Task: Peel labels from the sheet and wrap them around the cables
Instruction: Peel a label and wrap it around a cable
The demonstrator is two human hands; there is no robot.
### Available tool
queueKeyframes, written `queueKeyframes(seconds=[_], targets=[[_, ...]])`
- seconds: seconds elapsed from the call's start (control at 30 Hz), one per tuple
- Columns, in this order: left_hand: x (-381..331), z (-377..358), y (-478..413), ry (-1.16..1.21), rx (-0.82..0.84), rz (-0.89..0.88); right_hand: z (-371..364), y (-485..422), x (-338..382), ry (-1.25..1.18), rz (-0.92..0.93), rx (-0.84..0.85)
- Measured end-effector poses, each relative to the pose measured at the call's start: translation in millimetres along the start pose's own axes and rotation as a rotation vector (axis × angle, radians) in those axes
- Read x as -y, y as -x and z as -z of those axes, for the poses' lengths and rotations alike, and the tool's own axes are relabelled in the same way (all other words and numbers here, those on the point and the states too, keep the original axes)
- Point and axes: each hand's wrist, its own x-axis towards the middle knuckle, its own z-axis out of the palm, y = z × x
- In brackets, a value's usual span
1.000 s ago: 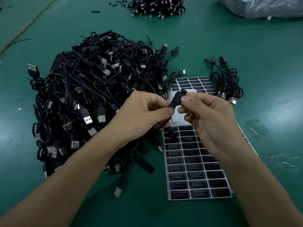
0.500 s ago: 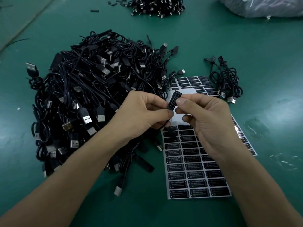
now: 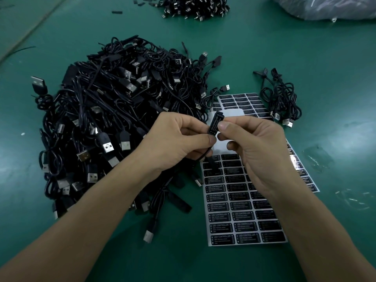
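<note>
Both hands meet above the label sheet [image 3: 242, 216], a white sheet with rows of black "LED CONTROLLER" stickers and some bare spots near its top. My left hand [image 3: 179, 139] pinches a thin black cable's small controller block [image 3: 215, 124] from the left. My right hand [image 3: 256, 147] pinches the same block with thumb and forefinger, and a black label with white print lies along the block's face. The cable [image 3: 160, 202] hangs down under my left hand to a USB plug near the sheet's lower left.
A big heap of black USB cables [image 3: 114, 123] fills the green table [image 3: 335, 58] left of my hands. A small bundle of cables [image 3: 282, 100] lies right of the sheet. Another pile [image 3: 195, 7] and a plastic bag [image 3: 329, 7] sit at the far edge.
Both hands have stayed together over the sheet. The block with its label has tilted slightly and my right thumb has slid along it.
</note>
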Motion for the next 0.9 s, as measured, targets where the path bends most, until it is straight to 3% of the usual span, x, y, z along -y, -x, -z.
queueKeyframes(seconds=[0.9], targets=[[1.8, 0.7, -0.6, 0.01, 0.012, -0.009, -4.6, 2.6, -3.4, 0.148, 0.16, -0.072]])
